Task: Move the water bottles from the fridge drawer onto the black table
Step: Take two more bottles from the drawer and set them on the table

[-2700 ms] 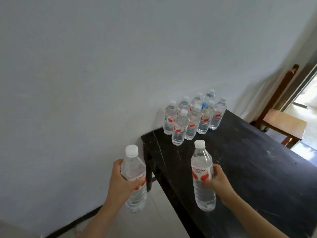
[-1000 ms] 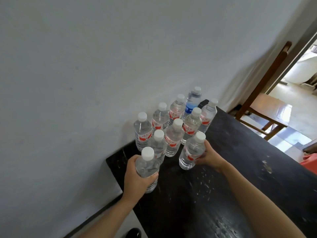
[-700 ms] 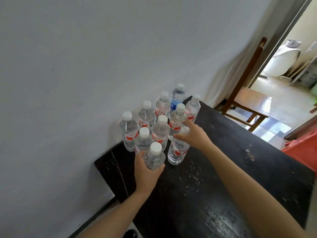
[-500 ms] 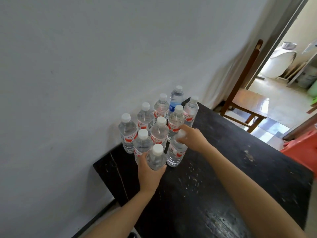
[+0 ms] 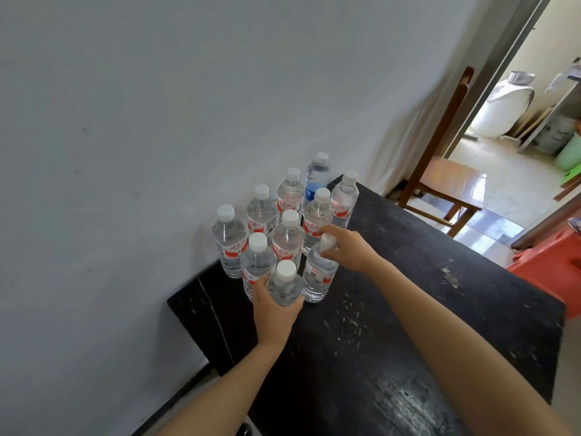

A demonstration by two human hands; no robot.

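The front bottle point(image 5: 284, 291) is being clasped round its body by the left hand point(image 5: 275, 316), the neighbouring bottle point(image 5: 317, 275) pinched at its neck by the right hand point(image 5: 349, 251). Both are being set upright on the black surface point(image 5: 393, 325), tight against the bottle cluster point(image 5: 287, 240), seemingly to save room.
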